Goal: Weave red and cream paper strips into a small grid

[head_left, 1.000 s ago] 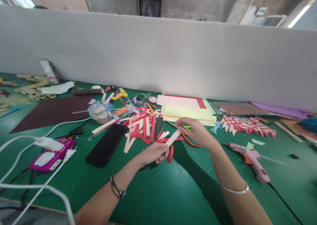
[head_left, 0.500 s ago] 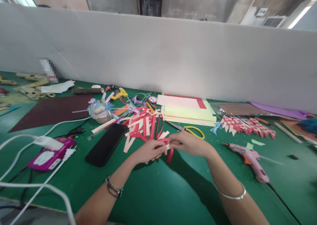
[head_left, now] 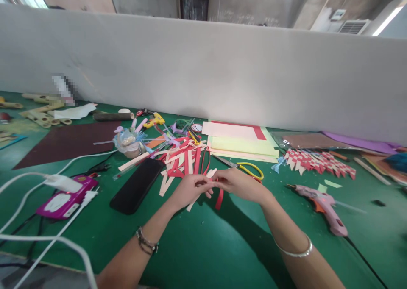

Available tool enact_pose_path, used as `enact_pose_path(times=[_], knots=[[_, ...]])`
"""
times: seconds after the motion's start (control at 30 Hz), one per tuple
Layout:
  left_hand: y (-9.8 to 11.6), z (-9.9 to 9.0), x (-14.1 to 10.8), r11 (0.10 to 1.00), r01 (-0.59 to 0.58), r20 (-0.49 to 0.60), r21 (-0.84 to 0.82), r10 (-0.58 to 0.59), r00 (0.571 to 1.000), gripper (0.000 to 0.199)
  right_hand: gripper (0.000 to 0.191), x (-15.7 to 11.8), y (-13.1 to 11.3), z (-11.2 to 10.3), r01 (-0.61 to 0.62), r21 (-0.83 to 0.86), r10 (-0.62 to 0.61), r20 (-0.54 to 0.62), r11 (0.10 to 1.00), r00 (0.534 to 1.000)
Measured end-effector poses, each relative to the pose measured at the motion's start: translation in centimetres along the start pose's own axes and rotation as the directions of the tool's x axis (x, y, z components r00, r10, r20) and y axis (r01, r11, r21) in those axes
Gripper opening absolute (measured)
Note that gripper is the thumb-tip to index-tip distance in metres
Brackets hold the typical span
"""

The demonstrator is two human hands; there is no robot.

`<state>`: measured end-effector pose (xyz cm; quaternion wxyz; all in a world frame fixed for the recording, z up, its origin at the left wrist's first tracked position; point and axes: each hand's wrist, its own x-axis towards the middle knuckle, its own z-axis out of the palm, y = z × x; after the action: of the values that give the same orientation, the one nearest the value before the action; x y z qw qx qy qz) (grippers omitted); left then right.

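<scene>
My left hand (head_left: 191, 190) and my right hand (head_left: 237, 182) meet above the green table, fingertips pinched together on paper strips. A red strip (head_left: 219, 199) hangs down below my right fingers. From under my left hand a pale strip (head_left: 190, 205) sticks out. My fingers cover most of what they hold. Just behind my hands lies a loose pile of red and pale pink strips (head_left: 190, 162). Yellow-handled scissors (head_left: 251, 168) rest beyond my right hand.
A black phone (head_left: 137, 186) and a purple power strip (head_left: 67, 199) with white cables lie left. Pale and red paper sheets (head_left: 243, 145) are at the back. On the right are a pink glue gun (head_left: 324, 204) and a red-and-white woven piece (head_left: 318, 162).
My fingers have shifted slightly on the strips, and my left hand has turned a little. More of the pale strip shows below it. The view has moved slightly.
</scene>
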<state>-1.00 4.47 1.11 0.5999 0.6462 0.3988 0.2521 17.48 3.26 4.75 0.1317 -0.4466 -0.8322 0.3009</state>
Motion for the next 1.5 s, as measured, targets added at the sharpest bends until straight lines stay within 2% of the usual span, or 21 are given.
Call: enact_pose_path(times=[0.13, 0.27, 0.43, 0.6, 0.9, 1.0, 1.5], knots=[[-0.05, -0.19, 0.04, 0.996, 0.034, -0.027, -0.078, -0.036, 0.999, 0.022, 0.027, 0.07, 0.05, -0.05, 0.019, -0.006, -0.019, -0.04, 1.0, 0.999], [-0.29, -0.27, 0.06, 0.995, 0.048, 0.021, -0.088, -0.046, 0.999, 0.021, 0.026, -0.04, 0.05, -0.38, 0.015, 0.029, -0.014, -0.037, 0.999, 0.999], [-0.14, -0.09, 0.02, 0.999, 0.029, 0.015, -0.037, -0.028, 0.999, 0.019, 0.028, 0.03, -0.07, -0.33, 0.001, 0.038, 0.0, -0.034, 0.999, 0.999], [0.36, -0.2, -0.11, 0.999, 0.026, 0.017, 0.04, -0.027, 1.0, 0.027, 0.031, 0.01, -0.09, -0.35, -0.006, 0.04, 0.008, -0.037, 0.999, 0.999], [0.41, -0.17, -0.21, 0.996, 0.033, 0.012, 0.079, -0.035, 0.999, 0.033, 0.029, 0.11, 0.04, -0.09, -0.009, 0.031, 0.01, -0.041, 0.999, 0.999], [0.24, -0.21, -0.16, 0.996, 0.034, 0.038, 0.079, -0.038, 0.999, 0.031, 0.029, 0.09, 0.02, -0.12, -0.023, 0.009, 0.023, -0.042, 1.0, 0.999], [-0.39, -0.51, -0.08, 0.998, 0.054, 0.0, 0.039, -0.055, 0.999, 0.035, 0.037, -0.13, 0.15, -0.31, -0.018, -0.005, 0.017, -0.062, 1.0, 0.998]])
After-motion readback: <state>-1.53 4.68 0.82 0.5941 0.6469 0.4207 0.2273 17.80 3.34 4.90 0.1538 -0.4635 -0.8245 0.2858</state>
